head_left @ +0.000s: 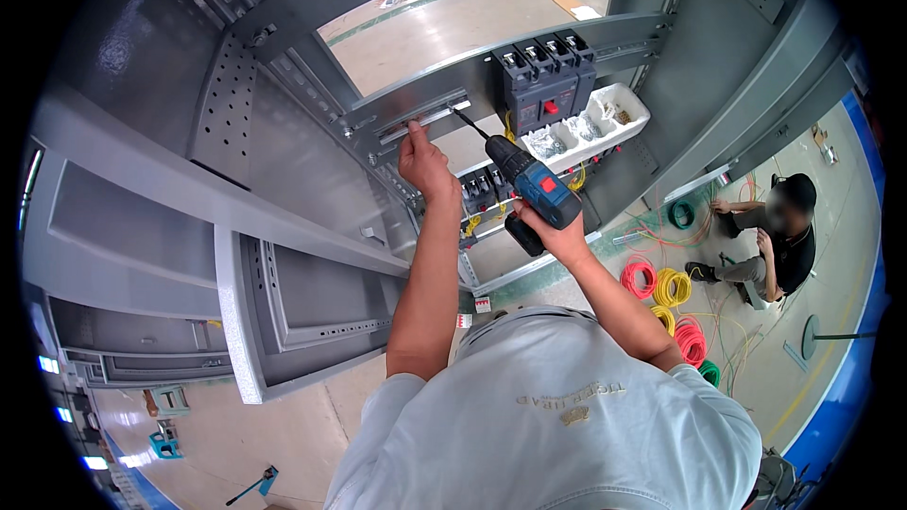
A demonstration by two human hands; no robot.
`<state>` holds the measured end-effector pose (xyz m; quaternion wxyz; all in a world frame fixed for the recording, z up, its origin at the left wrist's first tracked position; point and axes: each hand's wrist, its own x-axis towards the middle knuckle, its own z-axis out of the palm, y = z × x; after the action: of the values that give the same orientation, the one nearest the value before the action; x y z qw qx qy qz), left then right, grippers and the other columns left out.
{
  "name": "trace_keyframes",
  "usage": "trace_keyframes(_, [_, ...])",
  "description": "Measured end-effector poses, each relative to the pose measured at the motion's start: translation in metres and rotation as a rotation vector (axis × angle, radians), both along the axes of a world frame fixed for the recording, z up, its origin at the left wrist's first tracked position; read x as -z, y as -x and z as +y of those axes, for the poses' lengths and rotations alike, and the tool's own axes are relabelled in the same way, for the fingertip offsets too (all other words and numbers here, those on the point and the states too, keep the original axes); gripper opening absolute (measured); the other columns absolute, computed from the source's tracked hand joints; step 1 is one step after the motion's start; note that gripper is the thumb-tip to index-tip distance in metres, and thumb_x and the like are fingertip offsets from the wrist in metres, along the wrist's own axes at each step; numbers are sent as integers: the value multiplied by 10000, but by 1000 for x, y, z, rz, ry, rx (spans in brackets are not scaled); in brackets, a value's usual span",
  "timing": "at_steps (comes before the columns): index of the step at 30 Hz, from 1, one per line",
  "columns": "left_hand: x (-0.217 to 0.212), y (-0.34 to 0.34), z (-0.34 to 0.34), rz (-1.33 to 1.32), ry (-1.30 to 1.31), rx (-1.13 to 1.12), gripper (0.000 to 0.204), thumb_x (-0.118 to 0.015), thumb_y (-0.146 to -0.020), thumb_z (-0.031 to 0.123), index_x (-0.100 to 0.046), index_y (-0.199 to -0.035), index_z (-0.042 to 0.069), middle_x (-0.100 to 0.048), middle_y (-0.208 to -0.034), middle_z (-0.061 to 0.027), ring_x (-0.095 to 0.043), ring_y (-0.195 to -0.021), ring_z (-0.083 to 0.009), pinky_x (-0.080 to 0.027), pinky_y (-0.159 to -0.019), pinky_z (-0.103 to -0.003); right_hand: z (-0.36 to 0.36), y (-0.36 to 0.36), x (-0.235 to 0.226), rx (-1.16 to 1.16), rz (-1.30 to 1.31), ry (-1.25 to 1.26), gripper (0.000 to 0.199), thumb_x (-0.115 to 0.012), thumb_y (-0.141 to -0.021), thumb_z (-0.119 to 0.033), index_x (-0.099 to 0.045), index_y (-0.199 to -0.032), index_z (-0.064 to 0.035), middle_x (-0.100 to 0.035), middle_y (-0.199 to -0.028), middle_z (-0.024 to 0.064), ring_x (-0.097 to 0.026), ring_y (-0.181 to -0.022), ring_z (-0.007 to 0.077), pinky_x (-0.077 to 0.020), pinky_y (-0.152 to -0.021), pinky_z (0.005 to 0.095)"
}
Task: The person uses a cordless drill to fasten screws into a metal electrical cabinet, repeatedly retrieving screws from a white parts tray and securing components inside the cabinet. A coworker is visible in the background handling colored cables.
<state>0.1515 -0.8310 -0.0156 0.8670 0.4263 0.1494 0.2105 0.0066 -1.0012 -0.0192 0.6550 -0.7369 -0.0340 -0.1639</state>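
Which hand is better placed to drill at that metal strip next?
Probably the right hand: it grips the drill, whose bit points at the metal strip. The left hand is farther left.

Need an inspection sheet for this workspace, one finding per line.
Surface: grey metal cabinet frame; pale floor around it.
Job's things: blue-and-black drill, bit toward a slim metal rail, contact unclear; dark grey breaker.
Clutter: white tray with small parts beside the breaker; turquoise stool on the floor.
Hands: left hand at the rail, hold unclear; right hand grips the drill.
Cables: red, yellow and green wire coils and loose strands on the floor.
Surroundings: seated co-worker near the coils.
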Motion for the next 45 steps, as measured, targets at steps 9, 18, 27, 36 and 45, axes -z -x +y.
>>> trace_keyframes(9, [-2,1,0,7,-11,2,316,-657,-1010,326,-683,-925,23,-388,-566,78,-259,-438,-12,-182,-399,-247,0,-3,-1,-20,-31,3,242,-823,-790,-131,-702,-963,-12,-713,-861,88,-679,-775,170,-539,-758,326])
trace_keyframes(18, [-4,-1,-2,21,3,-18,314,-680,-997,327,-640,-899,32,-327,-533,91,-226,-411,-6,-135,-386,-245,11,-1,-14,37,-262,337,333,-756,-734,-22,-633,-1043,-26,-649,-941,165,-644,-859,395,-524,-748,414])
trace_keyframes(27, [-1,-3,-2,12,-32,-49,311,-681,-997,320,-642,-882,34,-329,-527,90,-234,-407,-10,-138,-384,-252,20,-1,-2,84,-202,377,377,-804,-687,-31,-620,-1015,-55,-641,-900,149,-649,-839,398,-539,-747,424])
trace_keyframes(36, [2,-2,0,-4,-26,-28,303,-684,-992,324,-658,-866,49,-359,-537,81,-269,-427,-19,-180,-400,-249,19,-3,-10,59,-196,383,320,-761,-730,-57,-610,-1012,-43,-639,-918,176,-638,-865,421,-532,-759,437])
trace_keyframes(45, [3,-2,0,-8,-47,-31,313,-686,-990,325,-664,-900,27,-346,-533,85,-263,-429,-15,-177,-407,-245,21,-5,-8,65,-180,385,258,-710,-779,-64,-590,-1001,-12,-628,-922,218,-621,-864,450,-515,-739,432])
